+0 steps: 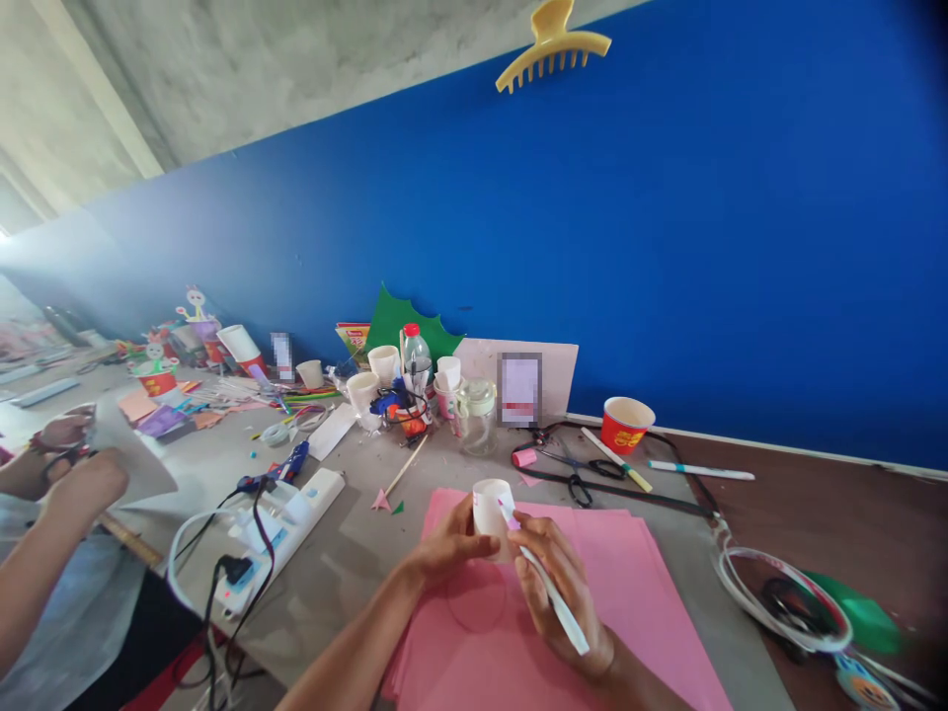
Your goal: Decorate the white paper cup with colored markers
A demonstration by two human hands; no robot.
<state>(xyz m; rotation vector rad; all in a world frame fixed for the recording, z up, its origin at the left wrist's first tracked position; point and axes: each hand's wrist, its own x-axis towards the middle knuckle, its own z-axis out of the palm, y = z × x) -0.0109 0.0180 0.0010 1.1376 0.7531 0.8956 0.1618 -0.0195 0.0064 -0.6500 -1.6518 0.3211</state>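
Holding a slim white marker with a purple front end (555,604), your right hand (557,573) is closed on the barrel as on a pencil, apparently for fine steering. Your left hand (453,541) is clamped round a small white paper cup (487,515), thumb across the near side, which would keep the wall from turning under the pen. The cup is held roughly upright over a stack of pink paper sheets (644,602); base contact cannot be told, nor whether the tip touches the side. Beyond the stack, black-handled metal scissors (582,468) lie on the grey tabletop (355,553), likely parked within your reach. Farther back, a red paper cup with yellow print (626,436) and a clear jug with a pale lid (478,430) stand toward the blue wall panel (703,257), presumably out of your elbows' way.
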